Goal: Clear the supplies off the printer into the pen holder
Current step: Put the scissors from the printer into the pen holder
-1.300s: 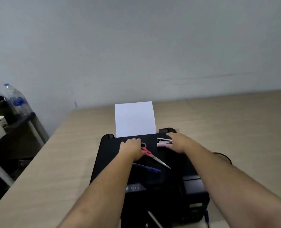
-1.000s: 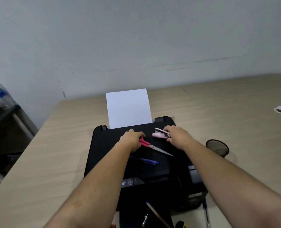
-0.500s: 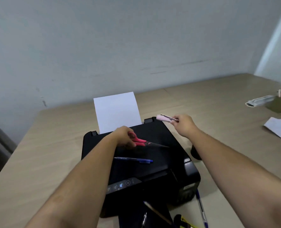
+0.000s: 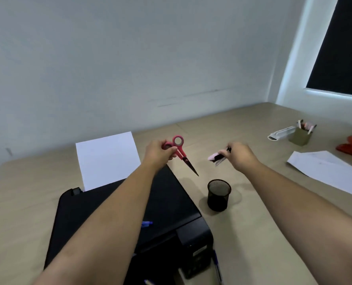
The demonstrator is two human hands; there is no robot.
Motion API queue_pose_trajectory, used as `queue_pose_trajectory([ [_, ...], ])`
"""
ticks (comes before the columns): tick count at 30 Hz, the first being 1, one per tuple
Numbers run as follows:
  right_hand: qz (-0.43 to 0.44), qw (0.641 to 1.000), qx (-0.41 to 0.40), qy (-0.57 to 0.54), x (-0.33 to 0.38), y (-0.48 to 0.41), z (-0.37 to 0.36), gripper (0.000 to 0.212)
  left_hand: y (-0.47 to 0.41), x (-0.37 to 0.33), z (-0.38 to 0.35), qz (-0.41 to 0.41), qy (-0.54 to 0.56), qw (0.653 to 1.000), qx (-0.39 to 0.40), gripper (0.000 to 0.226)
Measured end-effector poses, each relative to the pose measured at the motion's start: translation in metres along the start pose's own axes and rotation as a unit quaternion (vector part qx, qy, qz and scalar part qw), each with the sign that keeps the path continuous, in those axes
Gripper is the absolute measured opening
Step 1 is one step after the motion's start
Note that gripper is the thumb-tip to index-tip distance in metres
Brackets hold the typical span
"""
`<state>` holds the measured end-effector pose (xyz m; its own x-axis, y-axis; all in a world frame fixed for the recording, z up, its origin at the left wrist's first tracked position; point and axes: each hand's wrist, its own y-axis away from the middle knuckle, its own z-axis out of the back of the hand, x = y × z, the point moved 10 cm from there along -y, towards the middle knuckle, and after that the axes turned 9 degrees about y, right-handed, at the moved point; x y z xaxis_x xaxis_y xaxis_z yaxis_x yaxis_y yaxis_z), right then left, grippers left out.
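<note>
With 2 supplies lifted, the left hand (image 4: 158, 154) gripping pink scissors (image 4: 181, 154) and the right hand (image 4: 240, 156) pinching a pink stapler (image 4: 216, 157) above the pen holder (image 4: 218, 194), lowering comes next, while the pen (image 4: 146, 223) remains on the printer (image 4: 171, 202).

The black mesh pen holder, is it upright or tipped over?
Upright: the pen holder stands on the table, round mouth facing up.

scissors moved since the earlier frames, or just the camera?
Yes. The scissors lay on the printer lid; the left hand has since lifted them off, beyond its far right corner, blades pointing down toward the pen holder.
</note>
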<state>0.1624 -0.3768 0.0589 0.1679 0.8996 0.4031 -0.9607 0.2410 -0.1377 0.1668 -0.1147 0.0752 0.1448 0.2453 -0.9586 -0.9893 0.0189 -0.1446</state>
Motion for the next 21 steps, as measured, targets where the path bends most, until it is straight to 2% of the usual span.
queue_pose_trajectory([
  [2, 0.019, 0.997, 0.051, 0.045, -0.013, -0.009, -0.015, 0.030, -0.010, 0.008, -0.031, 0.003, -0.021, 1.000, 0.009, 0.019],
  [5, 0.036, 0.989, 0.107, 0.092, -0.037, -0.026, -0.043, 0.033, -0.022, 0.027, -0.081, 0.018, -0.066, 0.997, 0.034, 0.006],
  [8, 0.056, 0.982, 0.146, 0.111, -0.053, -0.040, -0.073, 0.034, -0.030, 0.049, -0.118, 0.032, -0.087, 0.995, 0.049, 0.008],
  [17, 0.153, 0.939, 0.246, 0.183, -0.070, -0.044, -0.158, 0.031, -0.036, 0.108, -0.174, 0.082, -0.163, 0.981, 0.061, 0.014],
  [21, 0.191, 0.926, 0.260, 0.198, -0.073, -0.038, -0.180, 0.025, -0.035, 0.131, -0.187, 0.118, -0.166, 0.977, 0.056, 0.014],
])
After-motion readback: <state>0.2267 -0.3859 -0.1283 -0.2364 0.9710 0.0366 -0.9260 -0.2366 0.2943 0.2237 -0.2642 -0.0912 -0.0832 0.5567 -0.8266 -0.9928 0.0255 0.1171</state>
